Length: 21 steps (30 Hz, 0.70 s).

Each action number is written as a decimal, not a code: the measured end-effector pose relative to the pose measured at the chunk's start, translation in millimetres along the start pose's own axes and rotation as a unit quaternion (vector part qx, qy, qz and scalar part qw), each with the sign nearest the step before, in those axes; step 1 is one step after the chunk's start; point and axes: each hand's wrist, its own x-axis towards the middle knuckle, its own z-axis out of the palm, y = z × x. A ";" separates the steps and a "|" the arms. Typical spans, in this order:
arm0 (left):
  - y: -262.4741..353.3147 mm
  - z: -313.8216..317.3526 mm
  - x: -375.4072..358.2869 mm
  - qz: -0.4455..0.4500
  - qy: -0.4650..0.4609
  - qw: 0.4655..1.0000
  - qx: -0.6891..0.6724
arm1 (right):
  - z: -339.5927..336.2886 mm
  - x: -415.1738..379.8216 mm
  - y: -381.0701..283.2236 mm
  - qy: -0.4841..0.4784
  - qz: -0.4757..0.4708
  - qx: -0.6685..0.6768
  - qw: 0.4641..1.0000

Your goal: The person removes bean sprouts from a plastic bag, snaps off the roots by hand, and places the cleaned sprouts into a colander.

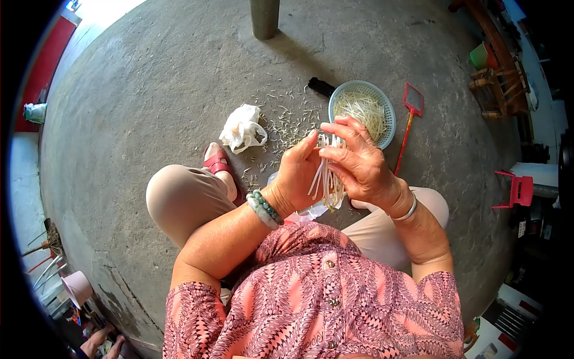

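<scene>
A bunch of long pale stems [327,179] hangs between my hands, above my lap. My left hand [297,172] is wrapped round the bunch from the left side. With fingers bent, my right hand [359,157] pinches the upper ends of the stems. Just beyond it, a light blue-green basket [391,122] on the floor holds a heap of similar thin pale stems [365,110]. Many small pale scraps [290,122] are scattered on the floor to the left of the basket. Part of a plastic bag [314,210] shows beneath my hands.
A crumpled white bag [241,128] lies left of the scraps. Beside the basket are a black object [321,87] and a red swatter [408,122]. A post [264,21] stands ahead, a red chair [519,189] to the right. Part of another person [98,341] shows at lower left.
</scene>
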 end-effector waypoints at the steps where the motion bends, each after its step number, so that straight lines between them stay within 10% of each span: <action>1: -0.3 -0.3 0.6 0.001 -0.010 1.000 -0.003 | 3.2 -0.6 1.5 0.007 -0.006 -0.002 1.000; 21: -0.6 -2.4 -1.5 -0.015 -0.010 0.987 0.161 | -14.2 -0.5 12.3 0.048 0.004 -0.013 0.999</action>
